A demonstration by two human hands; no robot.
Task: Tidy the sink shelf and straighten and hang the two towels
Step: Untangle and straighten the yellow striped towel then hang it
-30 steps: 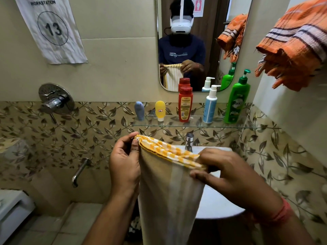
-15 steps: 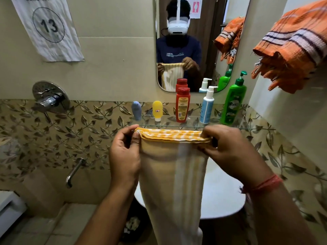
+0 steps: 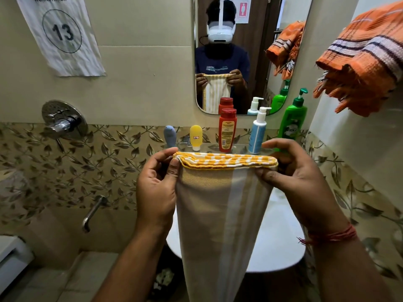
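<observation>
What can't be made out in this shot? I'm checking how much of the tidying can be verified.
Head view only:
- Sink basin: mostly hidden behind the hanging yellow-edged towel; the tap cannot be seen.
- Orange towel: cut off by the right edge, so what it hangs on is unseen.
- Glass shelf: its front is covered by the towel's folded edge and the right hand.
- Red bottle: label print too small to read.
- Left hand: fingers partly tucked behind the towel.

Glass sink shelf [image 3: 209, 147] below the mirror, five containers upright in a row, left to right: blue-grey tube [image 3: 169, 136], yellow tube [image 3: 195, 137], red bottle [image 3: 227, 130], white-and-blue pump bottle [image 3: 258, 131], green pump bottle [image 3: 292, 120] at far right.
</observation>
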